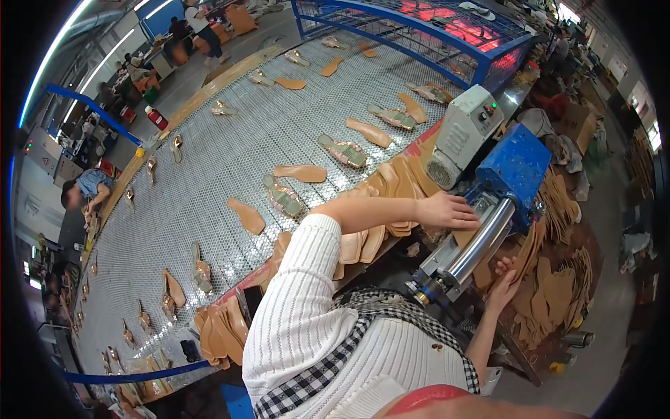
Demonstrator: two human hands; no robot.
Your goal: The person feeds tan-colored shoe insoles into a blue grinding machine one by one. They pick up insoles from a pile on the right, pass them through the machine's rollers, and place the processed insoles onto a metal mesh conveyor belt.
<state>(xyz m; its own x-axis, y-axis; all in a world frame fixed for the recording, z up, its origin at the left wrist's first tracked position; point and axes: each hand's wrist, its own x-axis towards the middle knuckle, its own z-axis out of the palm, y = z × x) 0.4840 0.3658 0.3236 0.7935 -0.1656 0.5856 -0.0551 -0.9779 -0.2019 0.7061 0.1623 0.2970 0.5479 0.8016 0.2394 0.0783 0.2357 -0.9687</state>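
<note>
In front of me is a roller machine with a shiny metal roller [481, 241] and a blue housing [515, 162]. My left hand [450, 211] reaches across to the roller's left side, palm down, fingers stretched out. Just under its fingertips a tan sole-shaped piece [463, 238] shows in part at the roller. Past the roller's other side, my right hand [501, 283] is held low with its fingers loosely curled and apart. It is close to a stack of tan sole pieces [534, 244]; whether it touches one is unclear.
A wide mesh conveyor [230, 160] carries sandal uppers [343, 151] and tan insoles [300, 172]. Tan pieces [222, 328] are heaped along its near edge. A grey control box [466, 126] stands beside the blue housing. One person [94, 188] works at the conveyor's far left side.
</note>
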